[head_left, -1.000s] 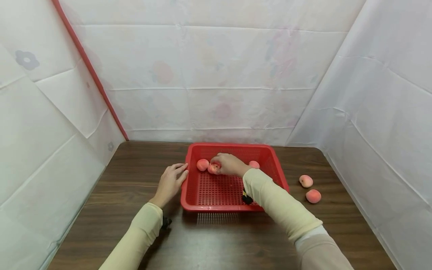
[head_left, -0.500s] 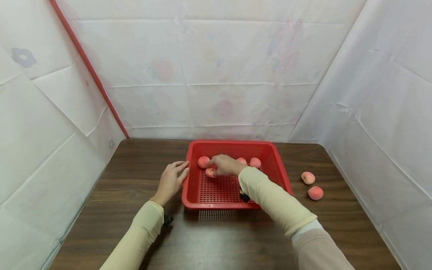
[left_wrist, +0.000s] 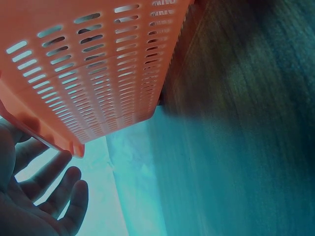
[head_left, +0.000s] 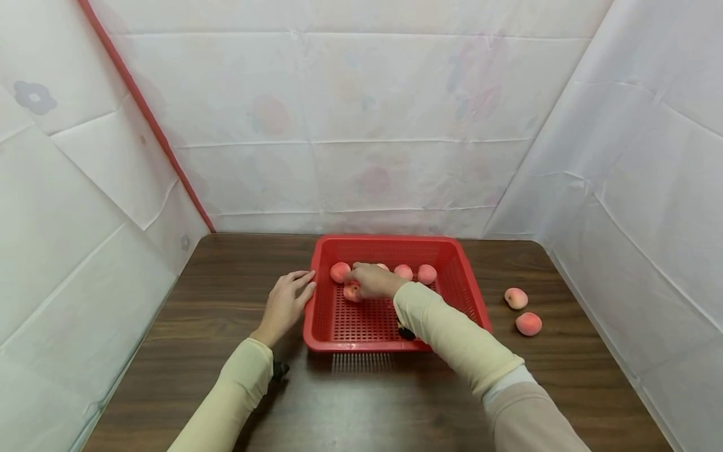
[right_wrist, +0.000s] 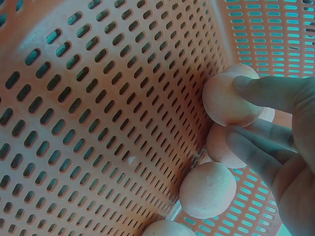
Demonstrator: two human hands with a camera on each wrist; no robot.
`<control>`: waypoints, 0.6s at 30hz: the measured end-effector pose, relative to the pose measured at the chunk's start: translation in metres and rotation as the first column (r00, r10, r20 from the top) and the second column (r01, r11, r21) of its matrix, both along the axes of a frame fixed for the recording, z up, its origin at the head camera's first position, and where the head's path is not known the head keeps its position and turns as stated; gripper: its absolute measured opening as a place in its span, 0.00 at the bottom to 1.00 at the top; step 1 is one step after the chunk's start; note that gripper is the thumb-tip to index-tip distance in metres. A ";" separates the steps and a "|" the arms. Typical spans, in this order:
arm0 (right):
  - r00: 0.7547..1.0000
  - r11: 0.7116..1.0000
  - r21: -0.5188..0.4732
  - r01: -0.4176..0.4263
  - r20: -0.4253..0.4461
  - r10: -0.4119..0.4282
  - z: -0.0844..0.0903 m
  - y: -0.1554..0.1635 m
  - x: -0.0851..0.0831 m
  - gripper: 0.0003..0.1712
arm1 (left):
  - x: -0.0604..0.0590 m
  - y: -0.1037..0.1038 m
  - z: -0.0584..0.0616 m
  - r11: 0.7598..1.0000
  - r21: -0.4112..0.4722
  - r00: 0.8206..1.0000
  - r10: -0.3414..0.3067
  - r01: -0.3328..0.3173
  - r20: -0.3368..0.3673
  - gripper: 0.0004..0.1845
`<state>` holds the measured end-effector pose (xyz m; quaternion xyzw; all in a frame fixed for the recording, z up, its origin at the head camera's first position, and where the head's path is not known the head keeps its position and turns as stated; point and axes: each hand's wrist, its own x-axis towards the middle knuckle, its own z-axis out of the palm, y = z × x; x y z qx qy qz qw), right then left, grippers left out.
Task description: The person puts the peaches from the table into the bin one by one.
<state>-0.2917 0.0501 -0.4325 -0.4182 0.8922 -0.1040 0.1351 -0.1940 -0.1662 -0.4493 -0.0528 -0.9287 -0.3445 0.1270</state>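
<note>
A peach (head_left: 352, 292) is between the thumb and fingers of my right hand (head_left: 369, 280), low inside the red plastic basket (head_left: 369, 346). In the right wrist view, the thumb rests on this peach (right_wrist: 229, 101) and the fingertips sit just below it. Another peach (head_left: 340, 272) lies in the back left corner. Along the back wall are a peach (head_left: 403, 272), a peach (head_left: 427, 274) and one partly hidden behind my hand. My left hand (head_left: 283, 307) touches the basket's left rim with its fingertips, the other fingers loosely spread in the left wrist view (left_wrist: 44, 196).
Two peaches, one paler (head_left: 516, 298) and one redder (head_left: 528, 324), lie on the wooden table (head_left: 226, 276) right of the basket. White sheeting (head_left: 361, 125) walls in the back and both sides. A dark object shows under each wrist.
My right hand has shifted slightly left and nearer with its peach, which now lies in front of the corner peach. More back-row peaches show behind the hand. The left hand stays at the rim.
</note>
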 end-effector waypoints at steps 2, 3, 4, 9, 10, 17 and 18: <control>1.000 1.000 -0.003 0.003 -0.005 -0.003 0.000 0.000 0.000 0.20 | 0.000 0.000 0.000 1.000 -0.002 1.000 0.002 -0.002 0.000 0.20; 1.000 1.000 0.000 0.007 -0.012 -0.007 0.000 0.000 0.000 0.20 | 0.000 0.000 0.000 1.000 -0.003 1.000 0.002 -0.002 0.000 0.20; 1.000 1.000 0.003 0.016 -0.021 -0.016 0.001 0.000 0.001 0.20 | 0.000 0.000 0.000 1.000 -0.005 1.000 0.002 -0.002 -0.001 0.20; 0.997 0.999 0.022 0.040 -0.070 -0.039 0.002 0.000 0.001 0.19 | 0.002 0.001 0.000 1.000 -0.007 1.000 0.001 -0.001 -0.012 0.20; 0.996 0.999 0.022 0.041 -0.076 -0.039 0.003 0.000 0.001 0.19 | 0.002 0.001 0.000 1.000 -0.008 1.000 0.001 -0.002 -0.014 0.20; 0.997 0.998 0.014 0.061 -0.048 -0.061 0.011 0.003 0.000 0.18 | 0.002 -0.001 -0.001 1.000 -0.005 1.000 -0.001 0.001 -0.023 0.20; 0.997 0.998 0.018 0.067 -0.044 -0.066 0.013 0.004 0.000 0.19 | 0.002 -0.001 0.000 1.000 -0.003 1.000 -0.002 0.002 -0.023 0.20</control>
